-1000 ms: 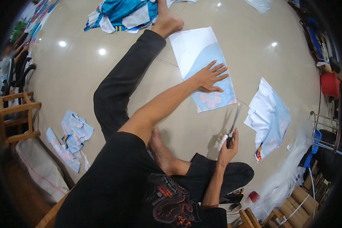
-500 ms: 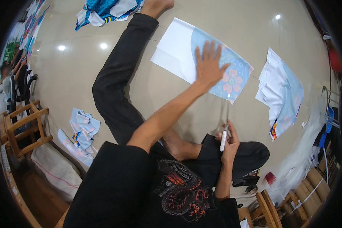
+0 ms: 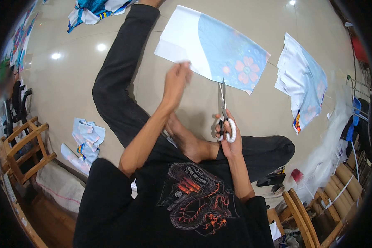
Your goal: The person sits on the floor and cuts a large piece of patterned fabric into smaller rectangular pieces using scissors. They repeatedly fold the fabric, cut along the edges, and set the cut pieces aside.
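A folded piece of white and light-blue fabric (image 3: 225, 43) with pink flowers lies flat on the floor ahead of me. My right hand (image 3: 231, 140) grips scissors (image 3: 222, 99) by their white-wrapped handles. The blades point away from me, slightly apart, and their tips reach the fabric's near edge. My left hand (image 3: 177, 82) is by the near edge of the white part, its fingers bent and smeared by motion. Whether it pinches the cloth there I cannot make out.
More light-blue fabric (image 3: 304, 87) lies to the right, and crumpled scraps (image 3: 88, 138) to the left. Bright blue cloth (image 3: 97, 10) is at the far left. A wooden stool (image 3: 27, 149) stands left, clear plastic sheeting (image 3: 326, 136) right. My legs in black trousers (image 3: 120, 70) flank the work.
My left hand has lifted off the patterned fabric and come back toward me and left. My right hand has turned the scissors upright and brought them left, to the fabric's edge.
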The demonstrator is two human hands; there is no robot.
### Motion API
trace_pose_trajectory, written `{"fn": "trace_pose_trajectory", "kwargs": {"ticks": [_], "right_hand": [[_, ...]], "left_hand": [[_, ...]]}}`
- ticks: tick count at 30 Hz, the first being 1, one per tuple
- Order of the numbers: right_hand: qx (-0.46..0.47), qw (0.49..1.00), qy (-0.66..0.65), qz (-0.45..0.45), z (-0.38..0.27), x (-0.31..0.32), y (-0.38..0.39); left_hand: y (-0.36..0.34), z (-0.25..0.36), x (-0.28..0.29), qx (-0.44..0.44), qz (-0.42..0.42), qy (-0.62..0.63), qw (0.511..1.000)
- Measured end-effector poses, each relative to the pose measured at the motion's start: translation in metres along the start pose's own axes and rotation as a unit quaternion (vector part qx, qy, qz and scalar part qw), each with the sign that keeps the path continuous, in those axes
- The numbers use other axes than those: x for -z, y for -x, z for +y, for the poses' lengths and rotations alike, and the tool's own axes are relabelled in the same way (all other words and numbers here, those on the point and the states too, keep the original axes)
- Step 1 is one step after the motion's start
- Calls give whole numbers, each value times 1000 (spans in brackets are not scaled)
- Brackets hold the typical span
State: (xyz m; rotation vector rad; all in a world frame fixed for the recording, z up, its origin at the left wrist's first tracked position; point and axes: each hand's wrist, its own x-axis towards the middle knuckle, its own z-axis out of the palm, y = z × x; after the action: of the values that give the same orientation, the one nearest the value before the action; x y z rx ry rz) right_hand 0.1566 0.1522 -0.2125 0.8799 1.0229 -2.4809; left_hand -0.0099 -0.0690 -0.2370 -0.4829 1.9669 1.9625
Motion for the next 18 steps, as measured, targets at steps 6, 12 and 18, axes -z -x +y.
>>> {"fn": "trace_pose_trajectory", "kwargs": {"ticks": [6,12,18], "right_hand": [[2,999,2,-38,10,-13,-29],[32,997,55,-37,16,-16,-46],[22,998,58,-22,9,-15,-47]], "left_hand": [[38,-27,-25,171,-166,265,934],[11,-17,-45,179,-21,188,966],[6,-11,-47,178,12,171,969]]}}
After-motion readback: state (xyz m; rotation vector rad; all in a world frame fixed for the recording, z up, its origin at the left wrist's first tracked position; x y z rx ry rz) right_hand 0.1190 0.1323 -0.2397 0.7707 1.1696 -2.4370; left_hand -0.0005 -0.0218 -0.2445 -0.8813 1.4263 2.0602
